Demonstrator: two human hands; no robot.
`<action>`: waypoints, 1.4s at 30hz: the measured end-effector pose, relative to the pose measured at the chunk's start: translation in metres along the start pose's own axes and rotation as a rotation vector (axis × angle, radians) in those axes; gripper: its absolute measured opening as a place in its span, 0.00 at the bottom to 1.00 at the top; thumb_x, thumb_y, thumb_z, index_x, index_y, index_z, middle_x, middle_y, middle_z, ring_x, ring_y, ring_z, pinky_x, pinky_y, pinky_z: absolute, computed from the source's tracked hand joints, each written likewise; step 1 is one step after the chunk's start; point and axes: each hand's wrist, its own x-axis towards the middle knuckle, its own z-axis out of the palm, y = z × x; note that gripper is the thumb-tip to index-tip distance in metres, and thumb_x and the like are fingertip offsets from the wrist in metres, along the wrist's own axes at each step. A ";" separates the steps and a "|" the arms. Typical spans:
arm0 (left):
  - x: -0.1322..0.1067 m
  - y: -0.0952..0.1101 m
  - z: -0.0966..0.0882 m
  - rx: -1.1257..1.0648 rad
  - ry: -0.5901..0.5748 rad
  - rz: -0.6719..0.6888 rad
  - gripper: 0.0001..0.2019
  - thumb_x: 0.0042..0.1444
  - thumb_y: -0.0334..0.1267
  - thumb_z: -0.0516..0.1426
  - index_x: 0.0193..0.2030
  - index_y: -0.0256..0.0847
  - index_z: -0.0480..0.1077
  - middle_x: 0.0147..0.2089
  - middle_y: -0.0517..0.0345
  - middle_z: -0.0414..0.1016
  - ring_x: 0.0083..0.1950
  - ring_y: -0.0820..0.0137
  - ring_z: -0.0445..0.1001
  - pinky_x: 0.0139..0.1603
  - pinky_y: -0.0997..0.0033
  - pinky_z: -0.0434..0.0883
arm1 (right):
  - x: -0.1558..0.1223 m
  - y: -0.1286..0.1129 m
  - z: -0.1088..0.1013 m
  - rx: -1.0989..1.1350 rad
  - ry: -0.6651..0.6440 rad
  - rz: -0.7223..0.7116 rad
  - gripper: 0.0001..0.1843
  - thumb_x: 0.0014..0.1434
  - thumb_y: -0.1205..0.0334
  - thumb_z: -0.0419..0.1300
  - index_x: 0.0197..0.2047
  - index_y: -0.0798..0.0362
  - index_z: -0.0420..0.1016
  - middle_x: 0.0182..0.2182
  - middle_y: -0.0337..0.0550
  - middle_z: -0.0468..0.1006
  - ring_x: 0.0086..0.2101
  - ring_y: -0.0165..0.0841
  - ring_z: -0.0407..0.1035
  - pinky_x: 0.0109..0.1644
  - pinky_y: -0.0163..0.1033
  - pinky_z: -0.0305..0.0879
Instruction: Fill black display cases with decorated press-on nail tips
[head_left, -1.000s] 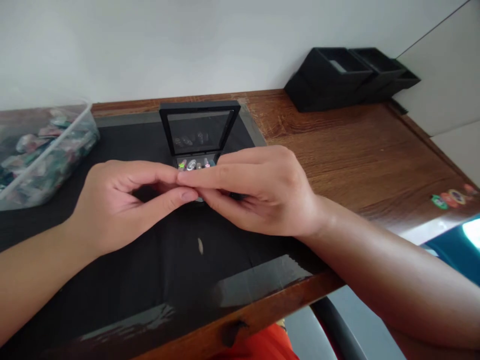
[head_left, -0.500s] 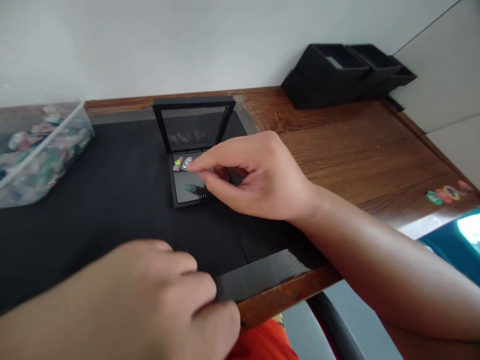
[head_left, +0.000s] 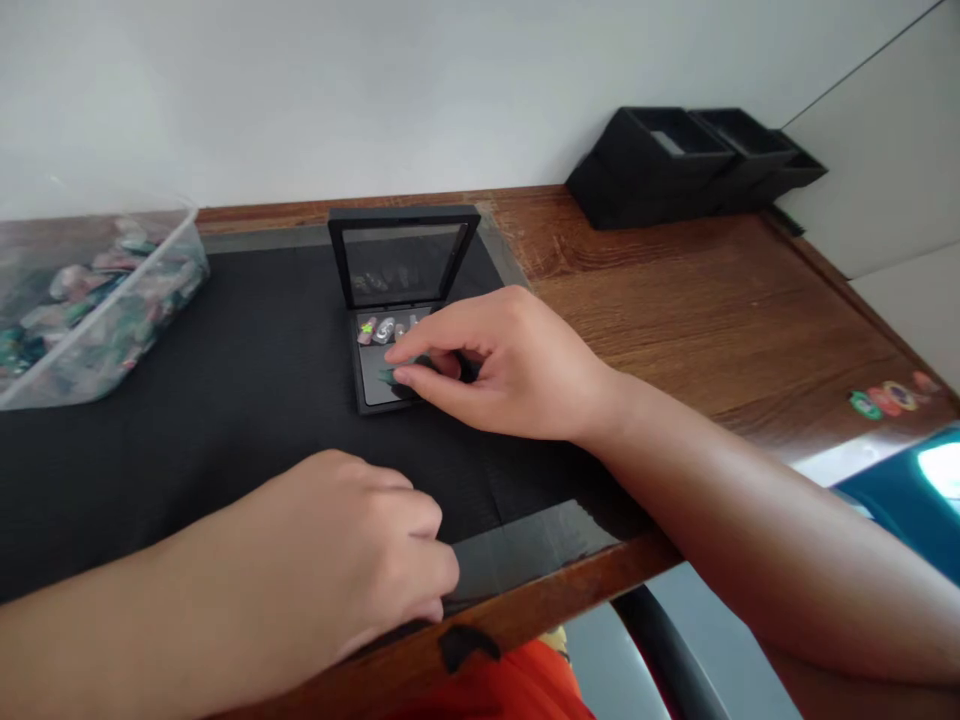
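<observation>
A small black display case [head_left: 360,395] stands with its clear-windowed lid [head_left: 405,265] raised. In a row along the back of its grey base lie several decorated false nails, among them a pink one with a yellow-green star [head_left: 367,331] and a silver one [head_left: 385,331]. My right hand [head_left: 502,365] reaches over the case from the right, thumb and forefinger pinched around a slim green piece [head_left: 385,377], seemingly another nail, mostly hidden by the fingers. My left hand [head_left: 360,550] rests in a loose fist at the table's front edge; its palm side is hidden.
At the left, a clear plastic tub [head_left: 112,330] holds many small wrapped bits. Black bins [head_left: 660,170] stand stacked against the wall at the back right. A black mat [head_left: 262,400] is taped onto the wooden table [head_left: 660,310]. Round stickers [head_left: 885,402] sit near its right edge.
My right fingertips have moved from the row of nails toward the front of the case, around the green piece. My left hand has drawn back slightly; the view has shifted a little.
</observation>
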 end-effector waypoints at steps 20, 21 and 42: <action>-0.009 -0.035 -0.046 0.217 0.406 -0.323 0.16 0.78 0.50 0.55 0.43 0.50 0.79 0.39 0.66 0.85 0.34 0.68 0.81 0.35 0.64 0.68 | 0.003 -0.004 -0.001 -0.126 -0.111 0.064 0.10 0.66 0.65 0.66 0.41 0.50 0.92 0.27 0.34 0.82 0.28 0.27 0.71 0.35 0.38 0.51; -0.010 -0.037 -0.047 0.197 0.423 -0.391 0.15 0.77 0.51 0.56 0.42 0.52 0.80 0.36 0.67 0.84 0.31 0.67 0.79 0.33 0.64 0.66 | 0.003 -0.004 -0.002 -0.129 -0.104 0.076 0.11 0.66 0.66 0.65 0.42 0.49 0.92 0.27 0.34 0.82 0.29 0.27 0.71 0.35 0.38 0.51; -0.013 -0.062 -0.048 -0.016 0.282 -0.553 0.15 0.70 0.51 0.53 0.53 0.54 0.80 0.44 0.62 0.88 0.40 0.63 0.85 0.39 0.63 0.76 | -0.001 -0.001 0.000 -0.033 0.024 0.004 0.18 0.62 0.72 0.58 0.44 0.54 0.91 0.27 0.36 0.85 0.25 0.26 0.69 0.35 0.37 0.59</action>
